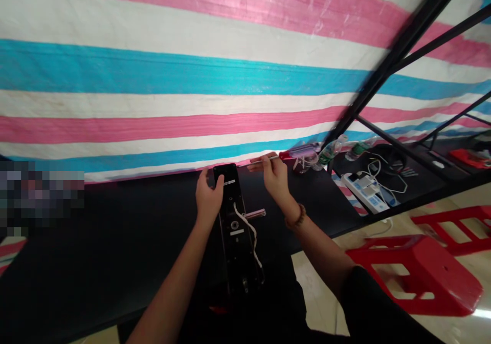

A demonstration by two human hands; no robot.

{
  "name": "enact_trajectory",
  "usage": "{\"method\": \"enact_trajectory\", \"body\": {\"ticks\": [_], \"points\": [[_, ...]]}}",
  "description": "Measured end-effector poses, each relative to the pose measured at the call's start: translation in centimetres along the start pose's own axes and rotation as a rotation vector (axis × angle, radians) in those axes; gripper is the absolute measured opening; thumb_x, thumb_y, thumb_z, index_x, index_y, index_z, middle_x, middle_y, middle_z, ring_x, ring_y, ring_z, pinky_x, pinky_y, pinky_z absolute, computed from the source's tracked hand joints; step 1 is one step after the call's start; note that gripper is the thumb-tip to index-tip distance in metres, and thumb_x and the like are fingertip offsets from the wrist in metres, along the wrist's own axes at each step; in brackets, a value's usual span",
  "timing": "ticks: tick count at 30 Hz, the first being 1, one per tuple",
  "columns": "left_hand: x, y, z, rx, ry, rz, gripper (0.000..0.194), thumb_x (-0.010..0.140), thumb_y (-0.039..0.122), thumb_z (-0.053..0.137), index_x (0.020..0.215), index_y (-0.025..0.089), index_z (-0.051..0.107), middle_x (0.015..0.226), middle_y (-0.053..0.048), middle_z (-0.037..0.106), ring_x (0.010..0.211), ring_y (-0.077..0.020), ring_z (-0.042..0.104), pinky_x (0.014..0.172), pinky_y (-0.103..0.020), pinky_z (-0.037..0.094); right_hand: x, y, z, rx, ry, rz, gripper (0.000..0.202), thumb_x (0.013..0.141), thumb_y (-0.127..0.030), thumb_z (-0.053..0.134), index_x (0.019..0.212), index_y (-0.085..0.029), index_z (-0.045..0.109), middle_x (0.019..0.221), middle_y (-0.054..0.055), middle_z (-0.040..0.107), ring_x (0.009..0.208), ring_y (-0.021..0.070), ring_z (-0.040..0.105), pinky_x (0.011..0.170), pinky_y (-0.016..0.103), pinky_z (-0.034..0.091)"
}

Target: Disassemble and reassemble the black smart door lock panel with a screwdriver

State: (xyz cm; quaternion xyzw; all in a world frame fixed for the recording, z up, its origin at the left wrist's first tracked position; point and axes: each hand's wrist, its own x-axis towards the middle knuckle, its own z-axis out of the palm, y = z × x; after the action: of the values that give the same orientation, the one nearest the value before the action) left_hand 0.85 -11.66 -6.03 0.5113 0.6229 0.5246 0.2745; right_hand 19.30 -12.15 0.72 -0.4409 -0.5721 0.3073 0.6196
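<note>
A long black door lock panel (235,252) lies back side up at the table's front edge, its near end by my lap. From it a white cable (251,229) runs down the right side, and a lever handle (255,213) sticks out to the right. My left hand (209,193) is closed around the panel's far end, thumb on top. In my right hand (274,172) the shaft of a screwdriver (295,152) is pinched between the fingers; its red and clear purplish handle points right, away from the panel.
Plastic bottles (326,154) stand at the table's back right. A white power strip (364,193) with cables lies on the neighbouring table, beyond a black metal frame (368,93). Red stools (429,272) stand at lower right. Striped sheeting (192,72) hangs behind the black table (134,231).
</note>
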Motion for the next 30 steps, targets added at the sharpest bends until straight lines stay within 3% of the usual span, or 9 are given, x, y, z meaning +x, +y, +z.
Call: {"method": "enact_trajectory", "body": {"ticks": [2,5,12,22,27,30], "points": [[2.3,-0.2,1.3,0.030,-0.051,-0.016,0.069,0.088,0.038,0.064,0.147,0.010,0.044,0.136,-0.021,0.062,0.121,-0.0311,0.062,0.103,-0.043,0.048,1.8,1.2,0.6,-0.097,-0.075,-0.046,0.044,0.099,-0.060,0.044,0.087,-0.020,0.060,0.087,0.009,0.077,0.075,0.0210,0.077,0.073,0.036,0.063],[3.7,-0.7,2.1,0.044,-0.062,0.050,0.057,0.089,0.034,0.062,0.141,0.012,0.053,0.134,-0.019,0.064,0.124,-0.0307,0.061,0.108,-0.044,0.045,2.9,2.4,1.3,-0.162,-0.133,-0.081,0.044,0.101,-0.057,0.041,0.090,-0.020,0.059,0.088,0.010,0.077,0.072,0.0201,0.077,0.071,0.034,0.062],[3.5,-2.0,2.7,0.023,-0.007,0.128,0.040,0.089,0.030,0.058,0.126,0.014,0.063,0.129,-0.015,0.068,0.120,-0.0269,0.063,0.108,-0.041,0.046,3.1,3.1,1.8,-0.249,-0.184,-0.111,0.041,0.103,-0.052,0.039,0.092,-0.019,0.060,0.086,0.010,0.078,0.073,0.0203,0.078,0.071,0.031,0.062],[3.7,-2.5,3.0,0.000,0.016,0.169,0.034,0.088,0.032,0.058,0.118,0.017,0.064,0.119,-0.012,0.070,0.113,-0.0262,0.066,0.103,-0.041,0.049,3.9,1.6,1.9,-0.434,-0.316,-0.185,0.026,0.103,-0.027,0.045,0.090,-0.017,0.065,0.079,0.007,0.076,0.075,0.0186,0.076,0.075,0.028,0.057],[3.8,-2.7,3.1,0.019,0.019,0.195,0.034,0.090,0.033,0.054,0.119,0.016,0.062,0.121,-0.014,0.069,0.116,-0.0277,0.064,0.105,-0.043,0.047,5.5,0.7,2.0,-0.395,-0.490,-0.243,0.020,0.097,-0.027,0.058,0.083,-0.016,0.069,0.073,0.004,0.073,0.068,0.0169,0.072,0.069,0.026,0.054],[3.8,-2.8,3.2,0.033,0.018,0.212,0.033,0.092,0.032,0.052,0.119,0.017,0.061,0.121,-0.014,0.069,0.115,-0.0277,0.063,0.105,-0.044,0.047,6.0,0.4,2.4,-0.389,-0.498,-0.289,0.022,0.094,-0.031,0.063,0.080,-0.017,0.071,0.071,0.002,0.069,0.063,0.0144,0.068,0.064,0.024,0.053]]}}
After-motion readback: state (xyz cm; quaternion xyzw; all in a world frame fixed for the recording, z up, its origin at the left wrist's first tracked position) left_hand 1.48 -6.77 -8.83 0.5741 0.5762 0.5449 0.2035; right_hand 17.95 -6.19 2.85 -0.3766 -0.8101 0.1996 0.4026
